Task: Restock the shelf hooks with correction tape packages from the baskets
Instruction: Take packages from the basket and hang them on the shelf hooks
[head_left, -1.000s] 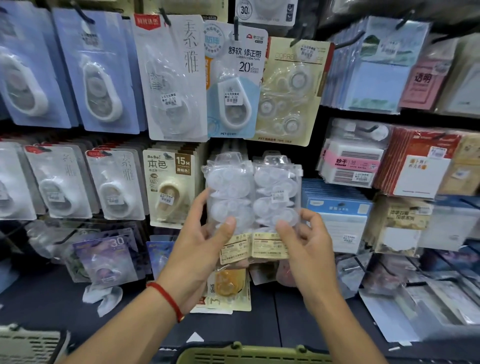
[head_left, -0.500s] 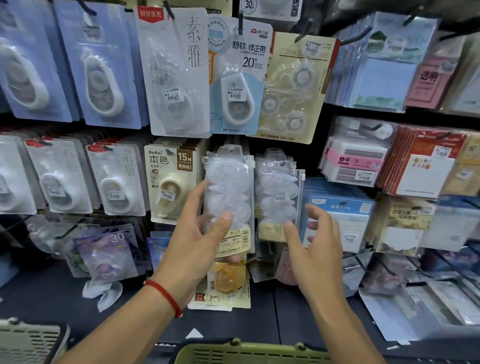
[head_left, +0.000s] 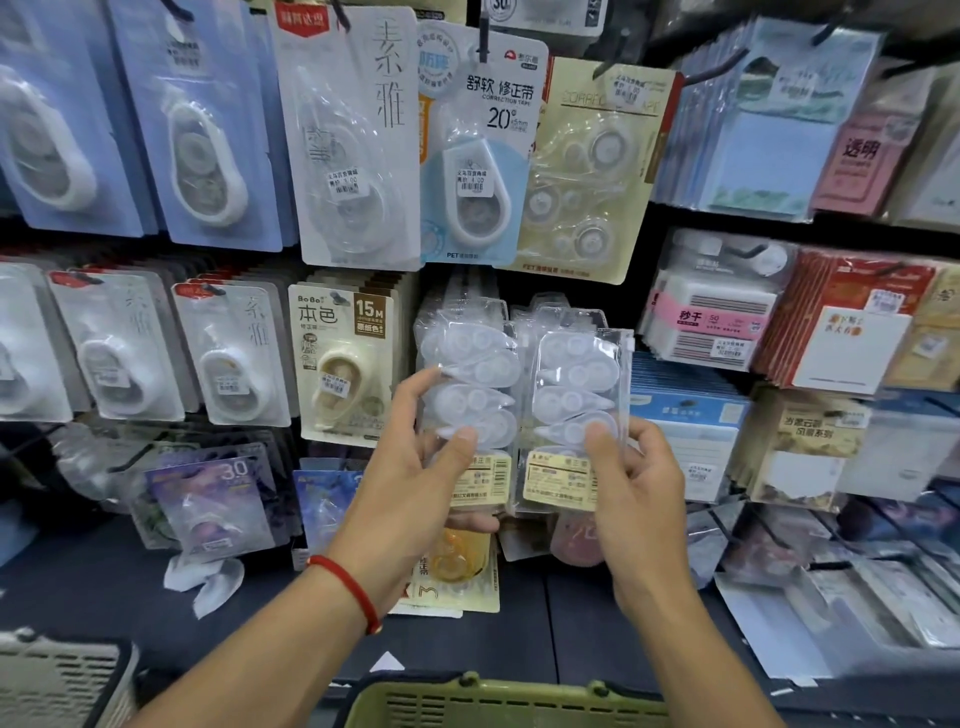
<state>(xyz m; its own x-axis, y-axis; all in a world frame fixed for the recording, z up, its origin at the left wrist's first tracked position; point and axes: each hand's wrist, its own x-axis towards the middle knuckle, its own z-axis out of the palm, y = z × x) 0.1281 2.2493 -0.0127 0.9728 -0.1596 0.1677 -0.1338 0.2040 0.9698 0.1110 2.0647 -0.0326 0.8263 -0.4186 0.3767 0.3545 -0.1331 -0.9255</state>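
Observation:
Two clear packs of white correction tapes hang side by side in the middle row of the shelf wall. My left hand (head_left: 421, 483) grips the left pack (head_left: 470, 384) at its lower part, thumb on the front. My right hand (head_left: 631, 488) pinches the right pack (head_left: 576, 395) near its yellow label, thumb on the front. More clear packs sit behind both. The hooks that carry them are hidden by the packs.
Other correction tape cards hang above and to the left, such as a beige 15M card (head_left: 343, 364). Sticky notes (head_left: 711, 322) fill the shelves to the right. A green basket (head_left: 498, 701) sits at the bottom edge, a pale basket (head_left: 57, 675) at bottom left.
Half a second ago my right hand was off the right pack, fingers spread below it. Now it pinches that pack again. The left hand has kept its grip throughout.

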